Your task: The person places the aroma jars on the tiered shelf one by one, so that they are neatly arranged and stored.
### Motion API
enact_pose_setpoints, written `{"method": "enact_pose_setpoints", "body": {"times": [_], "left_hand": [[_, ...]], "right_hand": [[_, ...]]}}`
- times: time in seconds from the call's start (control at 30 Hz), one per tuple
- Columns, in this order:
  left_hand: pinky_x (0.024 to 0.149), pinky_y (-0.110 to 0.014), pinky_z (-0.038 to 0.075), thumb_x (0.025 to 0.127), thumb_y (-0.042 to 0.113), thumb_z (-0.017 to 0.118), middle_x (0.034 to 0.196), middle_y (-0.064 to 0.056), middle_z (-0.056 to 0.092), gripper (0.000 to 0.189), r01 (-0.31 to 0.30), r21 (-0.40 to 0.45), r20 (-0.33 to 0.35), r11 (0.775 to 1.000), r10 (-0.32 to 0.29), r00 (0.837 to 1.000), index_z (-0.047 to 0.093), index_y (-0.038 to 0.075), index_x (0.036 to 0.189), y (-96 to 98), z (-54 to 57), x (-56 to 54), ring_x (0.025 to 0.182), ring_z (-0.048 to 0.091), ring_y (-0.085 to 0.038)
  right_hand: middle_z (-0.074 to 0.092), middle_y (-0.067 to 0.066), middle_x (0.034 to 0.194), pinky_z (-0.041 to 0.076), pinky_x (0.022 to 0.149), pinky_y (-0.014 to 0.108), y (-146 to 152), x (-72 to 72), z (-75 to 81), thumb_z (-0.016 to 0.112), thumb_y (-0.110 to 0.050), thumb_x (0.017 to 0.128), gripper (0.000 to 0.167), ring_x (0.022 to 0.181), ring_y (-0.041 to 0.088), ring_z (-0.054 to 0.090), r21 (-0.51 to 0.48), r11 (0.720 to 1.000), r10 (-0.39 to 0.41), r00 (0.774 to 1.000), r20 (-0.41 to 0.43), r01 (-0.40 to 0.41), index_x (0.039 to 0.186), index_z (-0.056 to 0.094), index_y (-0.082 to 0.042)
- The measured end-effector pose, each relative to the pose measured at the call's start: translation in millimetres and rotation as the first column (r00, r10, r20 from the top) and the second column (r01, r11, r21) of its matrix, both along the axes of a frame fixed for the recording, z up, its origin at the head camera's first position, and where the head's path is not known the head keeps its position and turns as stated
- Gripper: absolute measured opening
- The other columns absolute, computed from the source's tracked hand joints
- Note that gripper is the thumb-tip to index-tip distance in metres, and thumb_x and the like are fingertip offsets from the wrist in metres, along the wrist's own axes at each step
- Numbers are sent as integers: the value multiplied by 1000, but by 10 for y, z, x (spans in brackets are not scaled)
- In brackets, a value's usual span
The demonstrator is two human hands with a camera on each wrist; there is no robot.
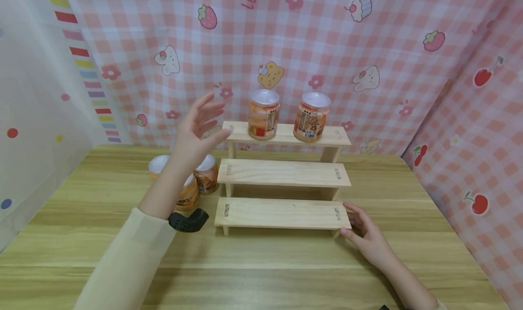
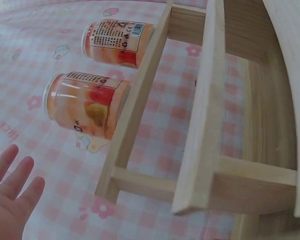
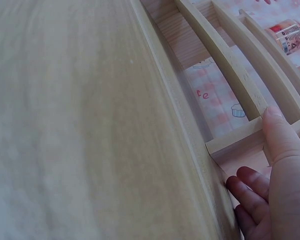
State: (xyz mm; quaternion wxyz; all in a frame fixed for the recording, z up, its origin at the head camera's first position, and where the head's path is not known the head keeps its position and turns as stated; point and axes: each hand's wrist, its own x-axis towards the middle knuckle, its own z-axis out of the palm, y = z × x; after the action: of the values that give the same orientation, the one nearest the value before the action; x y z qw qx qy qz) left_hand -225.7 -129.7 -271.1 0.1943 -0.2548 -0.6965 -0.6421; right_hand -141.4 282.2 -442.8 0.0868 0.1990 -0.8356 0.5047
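Holding left fingers (image 2: pixel 17 175) spread with nothing in them, near two cans (image 1: pixel 263 117). Gripping the wooden stand (image 1: pixel 283 172) low down with right fingers (image 3: pixel 251 197), maybe only lightly.

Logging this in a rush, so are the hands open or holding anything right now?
Left hand: open, holding nothing, near the top shelf.
Right hand: holding the bottom shelf at its right end.

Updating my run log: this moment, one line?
left hand: raised, empty | right hand: touching pale wooden three-tier shelf | top tier: two orange-labelled cylindrical cans
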Motion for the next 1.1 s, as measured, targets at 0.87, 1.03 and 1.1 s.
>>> {"method": "enact_pose_setpoints", "body": {"times": [0.87,1.03,1.1], "left_hand": [[102,-30,36,82,-8,71,129,-14,55,67,-148,176,-42,973,158,987,45,10,140,-798,-507,355,121,49,-23],[102,-29,37,81,-17,65,129,-11,56,69,-237,166,26,957,235,972,46,12,140,-957,-596,346,121,49,-21],[101,-28,37,81,-19,63,128,-10,56,68,-260,172,55,950,255,965,46,12,139,-1024,-633,333,120,49,-21]], "right_hand": [[59,24,118,38,90,11,11,-3,-19,64,4,88,59,107,0,53,5,1000,-1,1000,13,1,141,38,1],[59,24,118,38,90,11,17,-5,-21,64,5,88,59,107,0,53,-5,1000,2,1000,17,-2,141,38,2],[59,24,118,39,90,11,15,-5,-19,64,5,88,59,106,0,54,-7,1000,3,1000,17,-3,141,38,2]]}}
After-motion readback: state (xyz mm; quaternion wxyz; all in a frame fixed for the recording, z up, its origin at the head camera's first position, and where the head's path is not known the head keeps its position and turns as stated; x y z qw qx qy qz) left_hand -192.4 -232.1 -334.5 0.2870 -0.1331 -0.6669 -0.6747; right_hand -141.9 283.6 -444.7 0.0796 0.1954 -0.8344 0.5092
